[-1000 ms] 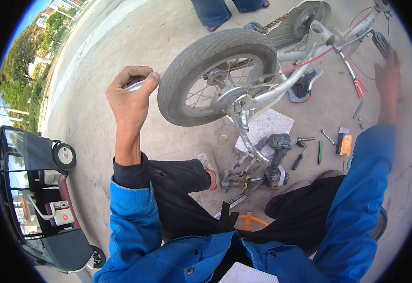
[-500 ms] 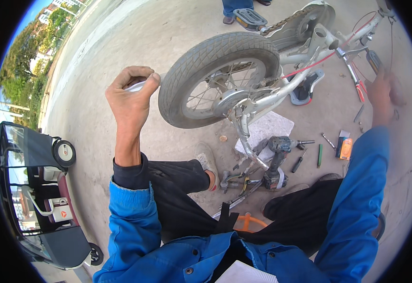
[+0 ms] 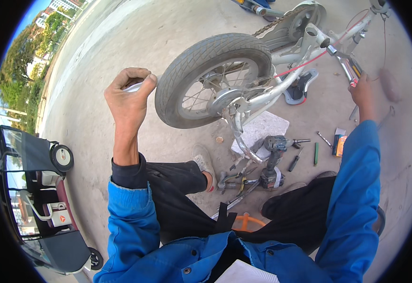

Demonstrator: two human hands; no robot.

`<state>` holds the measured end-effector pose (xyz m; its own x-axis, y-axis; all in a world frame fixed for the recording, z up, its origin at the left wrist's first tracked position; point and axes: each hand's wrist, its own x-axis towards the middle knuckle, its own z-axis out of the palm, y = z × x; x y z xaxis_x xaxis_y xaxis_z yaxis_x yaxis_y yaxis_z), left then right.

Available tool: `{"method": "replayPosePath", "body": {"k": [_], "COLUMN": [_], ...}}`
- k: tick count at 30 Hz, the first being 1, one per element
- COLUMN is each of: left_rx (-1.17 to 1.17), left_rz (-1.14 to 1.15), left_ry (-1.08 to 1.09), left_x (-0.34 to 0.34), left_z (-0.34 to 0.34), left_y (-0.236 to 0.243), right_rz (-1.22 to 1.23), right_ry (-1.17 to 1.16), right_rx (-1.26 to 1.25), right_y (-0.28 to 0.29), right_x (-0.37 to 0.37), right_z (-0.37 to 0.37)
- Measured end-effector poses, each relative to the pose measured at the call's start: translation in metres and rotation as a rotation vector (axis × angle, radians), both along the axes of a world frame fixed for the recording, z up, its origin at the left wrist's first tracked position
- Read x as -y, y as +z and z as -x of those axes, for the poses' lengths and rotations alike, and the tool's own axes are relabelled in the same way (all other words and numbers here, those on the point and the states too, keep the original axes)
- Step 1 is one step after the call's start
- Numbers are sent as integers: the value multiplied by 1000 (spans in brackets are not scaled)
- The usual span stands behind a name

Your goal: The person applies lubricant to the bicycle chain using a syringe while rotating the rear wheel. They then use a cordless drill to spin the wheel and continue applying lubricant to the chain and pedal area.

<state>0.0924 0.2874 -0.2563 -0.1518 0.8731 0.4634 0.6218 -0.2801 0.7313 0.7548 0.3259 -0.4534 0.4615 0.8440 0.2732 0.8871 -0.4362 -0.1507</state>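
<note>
My left hand (image 3: pixel 127 95) is closed in a pinch on a thin white strip (image 3: pixel 133 87), mostly hidden by the fingers, beside the tyre (image 3: pixel 172 70) of a small white bicycle. The bicycle frame (image 3: pixel 288 85) stretches away to the right, its chain (image 3: pixel 274 24) showing at the far side. Over on the right, my right hand (image 3: pixel 364 95) closes around the red end of a tool with a silver shaft (image 3: pixel 344 68). A dark pedal (image 3: pixel 355 69) lies right against that shaft.
Beneath the bicycle lie a white sheet (image 3: pixel 269 129), a cordless power tool (image 3: pixel 275 158), a screwdriver (image 3: pixel 295 160), a green stick (image 3: pixel 316 154) and an orange box (image 3: pixel 339 144). A bicycle saddle (image 3: pixel 301 87) rests beyond. At the left stands a three-wheeled vehicle (image 3: pixel 38 198).
My right hand has come left and closed on the red-ended tool. The chain-side pedal has moved up toward the view's edge. My left hand keeps its pinch by the tyre.
</note>
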Motion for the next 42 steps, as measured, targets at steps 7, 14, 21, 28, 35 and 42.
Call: {"method": "replayPosePath", "body": {"k": [7, 14, 21, 28, 35, 42], "left_rx": [3, 9, 9, 3, 10, -13], "left_rz": [5, 2, 1, 1, 0, -33], "left_ry": [-1, -9, -15, -19, -31, -43], "left_x": [1, 0, -1, 0, 0, 0], "left_z": [2, 2, 0, -1, -1, 0], "left_y": [0, 1, 2, 3, 4, 2], "right_rz": [330, 465, 450, 604, 705, 841], "right_ry": [168, 232, 358, 391, 377, 382], "right_rx": [25, 25, 14, -43, -13, -336], "right_y": [-25, -14, 9, 34, 46, 89], "right_x": [4, 8, 27, 31, 35, 38], "right_z": [7, 35, 98, 138, 155, 177]}}
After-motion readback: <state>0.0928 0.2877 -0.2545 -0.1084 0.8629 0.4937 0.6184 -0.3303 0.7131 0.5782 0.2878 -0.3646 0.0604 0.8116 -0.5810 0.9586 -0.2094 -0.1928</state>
